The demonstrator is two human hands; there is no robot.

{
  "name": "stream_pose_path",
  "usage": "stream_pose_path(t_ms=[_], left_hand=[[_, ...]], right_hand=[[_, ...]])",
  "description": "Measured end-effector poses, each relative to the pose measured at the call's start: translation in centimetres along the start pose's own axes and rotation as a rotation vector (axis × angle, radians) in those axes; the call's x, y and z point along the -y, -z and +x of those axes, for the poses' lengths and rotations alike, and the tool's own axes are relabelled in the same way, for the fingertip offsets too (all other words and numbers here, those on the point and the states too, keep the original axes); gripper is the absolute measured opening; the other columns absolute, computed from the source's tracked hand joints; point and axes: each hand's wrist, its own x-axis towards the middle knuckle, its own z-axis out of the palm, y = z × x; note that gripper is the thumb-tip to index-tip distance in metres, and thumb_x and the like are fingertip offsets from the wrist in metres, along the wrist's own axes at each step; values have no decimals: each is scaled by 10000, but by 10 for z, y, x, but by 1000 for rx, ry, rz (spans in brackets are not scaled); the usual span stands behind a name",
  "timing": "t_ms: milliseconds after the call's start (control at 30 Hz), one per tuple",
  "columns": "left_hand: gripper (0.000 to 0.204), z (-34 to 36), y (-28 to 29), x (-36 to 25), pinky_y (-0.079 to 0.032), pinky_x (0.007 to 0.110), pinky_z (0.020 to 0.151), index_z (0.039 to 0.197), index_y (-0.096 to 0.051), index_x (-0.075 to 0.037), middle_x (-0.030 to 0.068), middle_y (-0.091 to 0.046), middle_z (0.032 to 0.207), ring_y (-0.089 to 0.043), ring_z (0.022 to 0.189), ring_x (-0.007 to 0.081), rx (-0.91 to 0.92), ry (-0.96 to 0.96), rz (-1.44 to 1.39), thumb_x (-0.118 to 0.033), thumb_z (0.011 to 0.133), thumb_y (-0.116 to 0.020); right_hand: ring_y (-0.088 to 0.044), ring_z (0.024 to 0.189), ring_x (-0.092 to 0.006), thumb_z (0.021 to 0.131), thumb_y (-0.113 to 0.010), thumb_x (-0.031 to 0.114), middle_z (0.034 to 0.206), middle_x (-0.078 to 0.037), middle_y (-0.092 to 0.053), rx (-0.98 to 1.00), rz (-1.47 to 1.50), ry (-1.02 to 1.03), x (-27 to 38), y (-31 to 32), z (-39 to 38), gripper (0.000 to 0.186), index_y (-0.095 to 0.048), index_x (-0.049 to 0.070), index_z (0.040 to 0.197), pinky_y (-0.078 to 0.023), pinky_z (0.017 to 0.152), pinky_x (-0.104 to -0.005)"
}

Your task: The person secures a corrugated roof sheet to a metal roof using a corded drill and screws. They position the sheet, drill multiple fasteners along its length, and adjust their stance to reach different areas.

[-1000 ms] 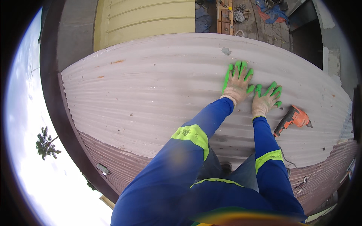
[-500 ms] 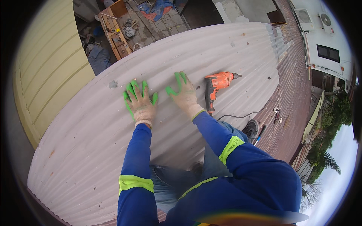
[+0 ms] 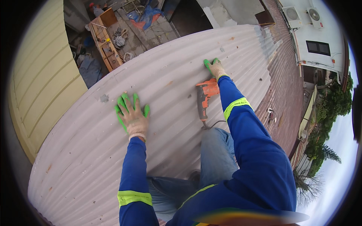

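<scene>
In the head view, the gloved left hand lies spread on the corrugated roofing sheet. Well apart from it, the gloved right hand, fingers parted, reaches just past the orange-and-black corded drill lying on the sheet.
</scene>
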Motion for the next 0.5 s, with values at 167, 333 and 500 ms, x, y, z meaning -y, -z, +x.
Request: stream_pose_path(t_ms=[167,333,500], left_hand=[[715,-1,-2,-1,-222,610,1283,1594,-530,-197,172,-291,1736,-235,1603,432,26,20,5,-509,973,-700],[726,1,0,-2,-215,605,1287,1603,-517,-202,170,-276,1747,-237,1602,429,33,9,13,-507,971,-703],[728,0,-1,-1,-215,607,1288,1604,-516,-211,165,-262,1754,-238,1602,425,18,1,32,-514,969,-703]], right_hand=[[-344,1568,-459,930,-627,721,1736,-284,-243,-468,-122,-4,13,-14,-4,1100,-252,13,1684,-360,1269,-489],[-271,1607,-448,923,-636,733,1752,-290,-184,-272,4,-50,28,-23,-15,1148,-192,20,1706,-312,1296,-481],[-277,1606,-441,895,-656,747,1750,-287,-176,-189,-39,-97,37,-40,-12,1190,-174,23,1707,-310,1292,-501]])
